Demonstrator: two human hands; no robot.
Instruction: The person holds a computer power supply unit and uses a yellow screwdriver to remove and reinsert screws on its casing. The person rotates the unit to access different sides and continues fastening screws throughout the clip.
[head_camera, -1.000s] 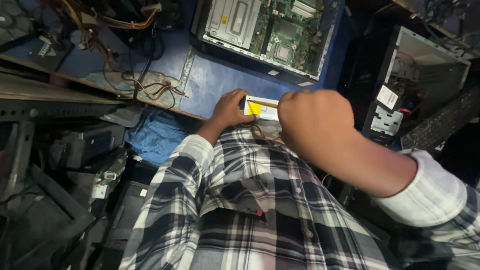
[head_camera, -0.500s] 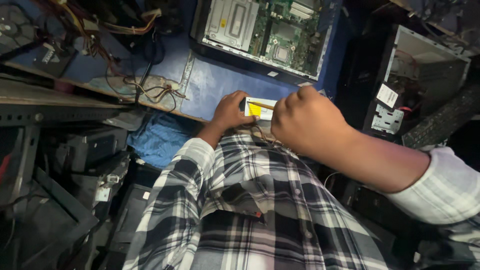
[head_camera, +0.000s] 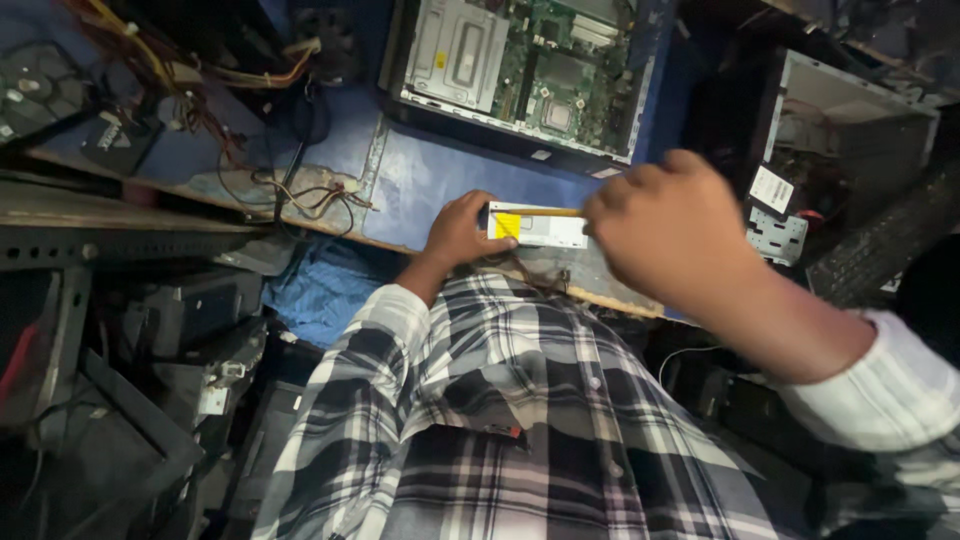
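Drive unit held at the desk edge by both hands

Drive unit (head_camera: 540, 226), a flat grey box with a yellow label at its left end, sits at centre frame on the near edge of the blue desk (head_camera: 440, 175). Left hand (head_camera: 462, 230) reaches forward from a plaid sleeve, wrist straight, its fingers (head_camera: 478, 205) curled over the unit's left end and grasping it. Right hand (head_camera: 672, 228) comes in from the right of the frame, forearm angled up toward the centre, back of the hand facing the camera. It covers the unit's right end; its fingers are bent downward, but whether they grip the unit I cannot tell. An open computer case (head_camera: 520, 70) with its green board exposed lies at the upper centre. Loose cables (head_camera: 300, 195) trail on the desk to the left.
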